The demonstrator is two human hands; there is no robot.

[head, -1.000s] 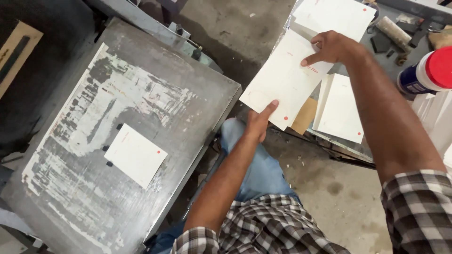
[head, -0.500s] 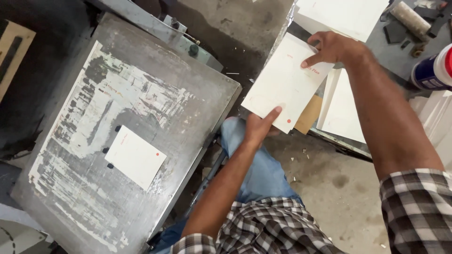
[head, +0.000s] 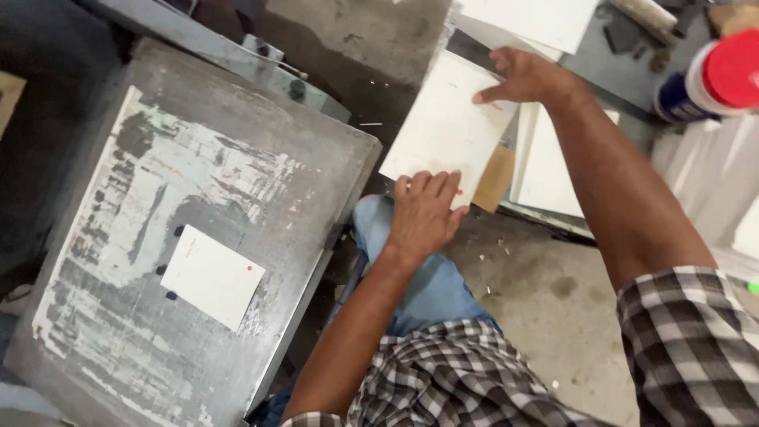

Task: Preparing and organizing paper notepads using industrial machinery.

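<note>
Both my hands hold one white card sheet (head: 443, 126) over the gap between a grey metal plate (head: 237, 103) and a stack of sheets on the right. My left hand (head: 423, 213) grips its near edge, fingers on top. My right hand (head: 526, 77) pinches its far right corner. A smaller white card (head: 211, 276) with a red dot lies flat on the worn plate at the lower left, next to small black stops.
More white sheets (head: 553, 170) and a brown card (head: 494, 178) lie stacked at the right. A blue can with a red cap (head: 711, 83) stands at the far right. Concrete floor (head: 538, 292) and my blue-trousered knee (head: 419, 285) are below.
The white sheet stays held in both hands. My left hand has shifted from touching the sheet's lower corner to lying over its near edge.
</note>
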